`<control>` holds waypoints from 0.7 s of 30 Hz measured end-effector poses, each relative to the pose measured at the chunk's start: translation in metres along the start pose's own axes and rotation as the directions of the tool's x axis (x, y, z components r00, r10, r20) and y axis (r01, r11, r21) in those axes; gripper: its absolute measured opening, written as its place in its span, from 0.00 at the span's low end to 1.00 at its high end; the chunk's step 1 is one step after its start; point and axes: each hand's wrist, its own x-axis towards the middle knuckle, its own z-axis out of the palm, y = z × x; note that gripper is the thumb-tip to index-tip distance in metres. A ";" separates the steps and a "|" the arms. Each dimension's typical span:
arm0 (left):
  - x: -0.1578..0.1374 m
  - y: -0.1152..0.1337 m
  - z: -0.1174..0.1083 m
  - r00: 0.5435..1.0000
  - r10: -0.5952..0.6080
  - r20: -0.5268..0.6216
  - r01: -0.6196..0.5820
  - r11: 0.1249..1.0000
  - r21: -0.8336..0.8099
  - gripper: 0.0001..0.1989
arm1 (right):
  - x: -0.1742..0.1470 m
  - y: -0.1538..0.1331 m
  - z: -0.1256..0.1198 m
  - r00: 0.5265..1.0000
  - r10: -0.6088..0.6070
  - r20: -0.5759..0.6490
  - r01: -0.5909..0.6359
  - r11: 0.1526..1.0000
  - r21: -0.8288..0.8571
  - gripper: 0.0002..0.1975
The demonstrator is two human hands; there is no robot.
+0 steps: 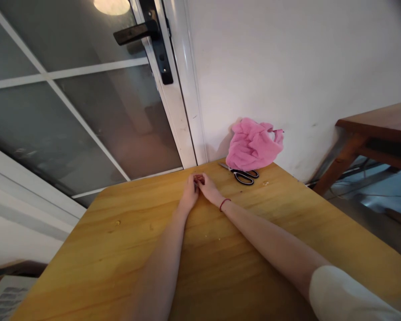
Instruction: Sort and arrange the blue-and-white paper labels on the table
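Note:
Near the far edge of the wooden table (133,254), my left hand (189,191) and my right hand (209,188) come together with their fingers curled inward. Something small and dark shows between the fingertips, too small and too covered to name. A red band circles my right wrist. To the right of my hands lies a pair of scissors (243,177) with black-and-white handles, its blades pointing left. Behind the scissors is a bunched pink cloth (254,145), close to the wall.
Small crumbs and a little yellowish scrap (118,222) lie on the tabletop. A glass-paned door with a black handle (137,33) stands beyond the table at left, a white wall (287,62) at right. Another wooden table (381,122) is at far right.

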 end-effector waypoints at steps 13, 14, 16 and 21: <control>-0.006 0.011 -0.004 0.996 -0.077 -0.044 0.087 0.943 0.322 0.20 | -0.009 -0.013 -0.004 0.999 -0.012 -0.051 0.007 0.996 -0.094 0.05; -0.006 0.012 -0.005 0.996 -0.086 -0.037 0.094 0.930 0.354 0.20 | -0.009 -0.014 -0.005 0.999 -0.014 -0.050 0.009 0.995 -0.097 0.04; -0.006 0.015 -0.004 0.994 -0.109 -0.022 0.108 0.900 0.422 0.19 | -0.010 -0.015 -0.006 0.999 -0.018 -0.049 0.013 0.995 -0.100 0.04; -0.010 0.024 -0.002 0.986 -0.167 -0.021 0.149 0.810 0.567 0.19 | -0.012 -0.016 -0.006 0.999 -0.023 -0.049 0.018 0.995 -0.100 0.04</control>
